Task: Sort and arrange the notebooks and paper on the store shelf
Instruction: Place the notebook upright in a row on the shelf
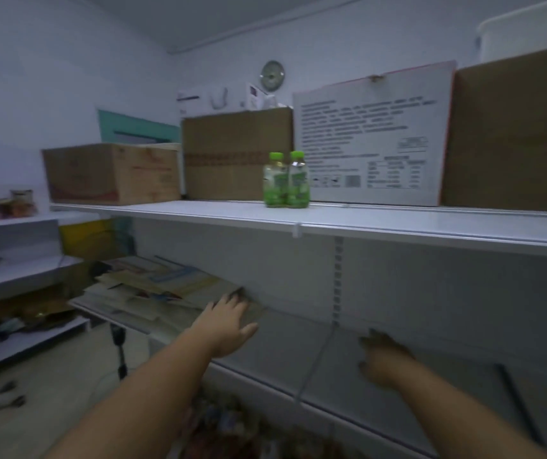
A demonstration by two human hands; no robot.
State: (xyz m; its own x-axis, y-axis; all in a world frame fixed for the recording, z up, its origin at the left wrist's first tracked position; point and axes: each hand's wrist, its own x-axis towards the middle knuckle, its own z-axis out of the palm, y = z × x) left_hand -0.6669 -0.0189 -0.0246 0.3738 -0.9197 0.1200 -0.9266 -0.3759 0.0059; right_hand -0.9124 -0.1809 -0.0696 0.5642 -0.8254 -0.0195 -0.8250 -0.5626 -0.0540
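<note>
Left hand (229, 321) reaches far-left, fingers straight and a little spread, fingertips on the right edge of the loose pile of pale notebooks and paper sheets (152, 289). It grips nothing. Right hand (381, 361) is palm down over the bare white metal lower shelf (408, 409), fingers spread and motion-blurred, nothing in it; actual contact with the shelf can't be told. The two hands are well apart, with a shelf divider seam between them.

The pile lies at the left end of the lower shelf, left of and beyond the left hand and well apart from the right hand. Sheets overlap at mixed angles. Covers are cream, blue and some red. Count not possible, print too blurred to read.

A thin dark stick (517, 402) lies on the lower shelf, near right.

The white upper shelf (199, 212) holds two small green-capped bottles with green labels (287, 180), touching side by side near the front edge; the brand is unreadable. Behind them are three brown cardboard cartons: a low left carton (113, 173) with faint red print, a taller middle carton (235, 154) and a large right carton (514, 134). Between middle and right is one white printed carton face (371, 134) with rows of text, a table and a code square, all illegible.

One round silver disc (272, 74) is on the far wall.
</note>
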